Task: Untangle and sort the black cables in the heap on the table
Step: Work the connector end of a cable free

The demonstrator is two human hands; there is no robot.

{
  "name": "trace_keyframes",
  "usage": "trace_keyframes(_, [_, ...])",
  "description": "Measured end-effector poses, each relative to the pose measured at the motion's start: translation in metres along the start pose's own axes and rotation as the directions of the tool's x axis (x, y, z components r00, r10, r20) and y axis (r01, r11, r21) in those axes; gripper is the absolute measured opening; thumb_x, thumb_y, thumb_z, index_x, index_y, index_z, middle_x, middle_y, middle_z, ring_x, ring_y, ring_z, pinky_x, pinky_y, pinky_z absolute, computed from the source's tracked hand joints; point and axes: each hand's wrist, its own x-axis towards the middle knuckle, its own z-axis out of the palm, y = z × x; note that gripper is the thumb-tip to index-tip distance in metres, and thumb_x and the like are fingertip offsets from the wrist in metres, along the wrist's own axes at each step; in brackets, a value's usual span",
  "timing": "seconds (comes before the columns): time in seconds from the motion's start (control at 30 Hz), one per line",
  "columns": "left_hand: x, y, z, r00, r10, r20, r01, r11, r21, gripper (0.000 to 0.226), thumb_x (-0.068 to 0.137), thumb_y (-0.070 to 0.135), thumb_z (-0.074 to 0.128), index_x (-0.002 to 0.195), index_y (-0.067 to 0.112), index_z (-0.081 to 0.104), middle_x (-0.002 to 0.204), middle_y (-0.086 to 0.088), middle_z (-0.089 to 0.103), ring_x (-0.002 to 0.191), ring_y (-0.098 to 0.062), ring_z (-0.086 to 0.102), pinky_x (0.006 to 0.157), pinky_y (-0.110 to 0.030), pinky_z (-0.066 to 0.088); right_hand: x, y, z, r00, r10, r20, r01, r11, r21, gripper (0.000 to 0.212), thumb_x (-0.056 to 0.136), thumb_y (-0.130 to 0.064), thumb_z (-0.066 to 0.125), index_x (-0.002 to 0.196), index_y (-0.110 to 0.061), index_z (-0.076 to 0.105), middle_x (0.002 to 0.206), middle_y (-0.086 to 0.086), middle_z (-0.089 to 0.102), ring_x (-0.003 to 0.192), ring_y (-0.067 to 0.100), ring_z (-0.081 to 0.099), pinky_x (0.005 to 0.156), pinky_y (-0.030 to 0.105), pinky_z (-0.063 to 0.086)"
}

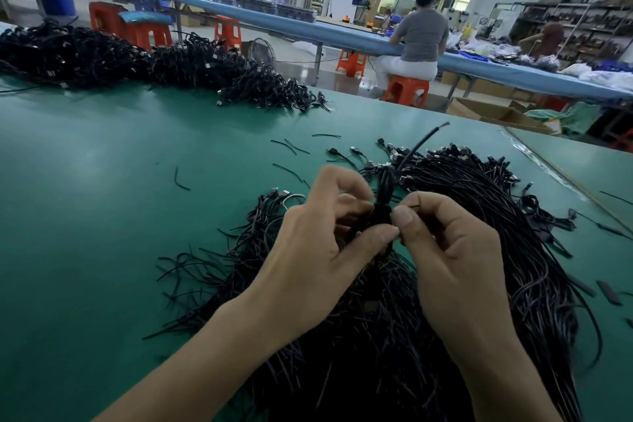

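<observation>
Over the near heap (486, 216) of black cables on the green counter (102, 216), the left hand (322, 250) curls fingers and thumb round a small upright bundle (384, 192) of cables, gripping it. The right hand (455, 250) pinches the same bundle from the right with thumb and forefinger, its other fingers curled. The fingers hide the bundle's lower part. Both forearms reach in from the near edge, backs of the hands up.

Black cables (462, 216) (plain) on a green table (120, 199); orange stools (406, 90).
</observation>
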Motion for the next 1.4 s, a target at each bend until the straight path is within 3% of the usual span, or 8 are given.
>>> trace_keyframes(0.2, [0.004,-0.010,-0.005,0.984,-0.026,-0.176,0.043,0.995,0.095,0.037,0.076,0.043,0.081,0.097,0.038,0.051,0.079,0.014,0.056,0.063,-0.004,0.049,0.055,-0.015,0.038,-0.001,-0.010,0.002,0.998,-0.039,0.057,0.039,0.999,-0.010,0.009,0.086,-0.036,0.058,0.081,-0.031,0.064,0.078,-0.009,0.064,0.070,0.007,0.058,0.057,0.018,0.044])
trace_keyframes(0.37, [0.007,-0.012,-0.007,0.970,-0.223,-0.094,0.195,0.950,-0.246,0.022,0.075,0.023,0.077,0.085,0.033,0.060,0.059,0.004,0.063,0.050,-0.022,0.061,0.052,-0.049,0.053,-0.004,-0.009,0.005,0.989,-0.054,0.136,0.061,0.997,-0.052,0.016,0.093,-0.018,0.062,0.080,-0.027,0.063,0.068,-0.013,0.052,0.055,-0.001,0.049,0.050,0.008,0.033])
trace_keyframes(0.53, [0.009,-0.011,-0.007,0.972,-0.236,-0.012,0.224,0.935,-0.276,0.024,0.084,0.015,0.058,0.101,0.032,0.062,0.082,0.006,0.071,0.058,-0.014,0.055,0.057,-0.021,0.045,-0.003,-0.003,0.005,0.993,-0.024,0.117,0.036,0.994,-0.104,0.018,0.092,-0.019,0.062,0.078,-0.030,0.062,0.068,-0.014,0.053,0.056,0.004,0.049,0.051,0.009,0.033])
trace_keyframes(0.8, [0.011,-0.001,-0.013,0.952,-0.301,0.060,0.291,0.822,-0.490,0.031,0.094,0.042,0.040,0.110,0.026,0.062,0.101,-0.007,0.076,0.101,-0.021,0.069,0.088,-0.038,0.046,-0.004,0.002,0.010,0.996,-0.008,0.084,0.022,0.986,-0.168,0.015,0.092,-0.020,0.063,0.084,-0.032,0.065,0.080,-0.013,0.060,0.064,0.002,0.053,0.055,0.010,0.038])
trace_keyframes(0.97, [0.008,0.000,-0.010,0.974,-0.223,0.049,0.222,0.880,-0.420,0.009,0.086,0.031,0.069,0.086,0.027,0.061,0.081,-0.004,0.076,0.068,-0.008,0.068,0.069,-0.019,0.051,-0.003,0.003,0.009,0.993,0.038,0.116,-0.031,0.997,-0.066,0.023,0.090,-0.010,0.067,0.081,-0.031,0.065,0.078,-0.008,0.061,0.062,0.002,0.053,0.056,0.012,0.038])
trace_keyframes(1.03, [0.007,-0.005,-0.009,0.987,-0.163,-0.002,0.157,0.956,-0.246,0.029,0.075,0.027,0.083,0.090,0.025,0.058,0.082,0.008,0.074,0.060,0.004,0.056,0.062,-0.010,0.043,-0.002,0.004,0.009,0.995,0.043,0.085,-0.039,0.998,-0.045,0.023,0.093,-0.010,0.064,0.079,-0.028,0.065,0.076,-0.008,0.061,0.059,0.002,0.051,0.055,0.013,0.037])
trace_keyframes(1.2, [0.006,-0.013,-0.008,0.957,-0.288,-0.031,0.282,0.951,-0.128,0.047,0.058,0.058,0.084,0.089,0.036,0.058,0.065,0.014,0.054,0.055,-0.006,0.042,0.052,-0.018,0.036,-0.002,0.002,0.007,1.000,0.008,0.013,-0.007,0.999,-0.034,0.023,0.093,-0.014,0.062,0.080,-0.032,0.065,0.079,-0.009,0.065,0.067,0.008,0.058,0.059,0.027,0.048])
trace_keyframes(1.4, [0.008,-0.009,-0.011,0.915,-0.382,0.131,0.404,0.876,-0.265,0.025,0.068,0.041,0.079,0.088,0.030,0.069,0.064,-0.004,0.070,0.047,-0.015,0.063,0.044,-0.019,0.045,-0.002,0.002,0.008,1.000,0.007,0.021,-0.007,1.000,0.003,0.023,0.094,-0.009,0.062,0.080,-0.027,0.066,0.078,-0.009,0.067,0.066,0.005,0.059,0.058,0.023,0.049])
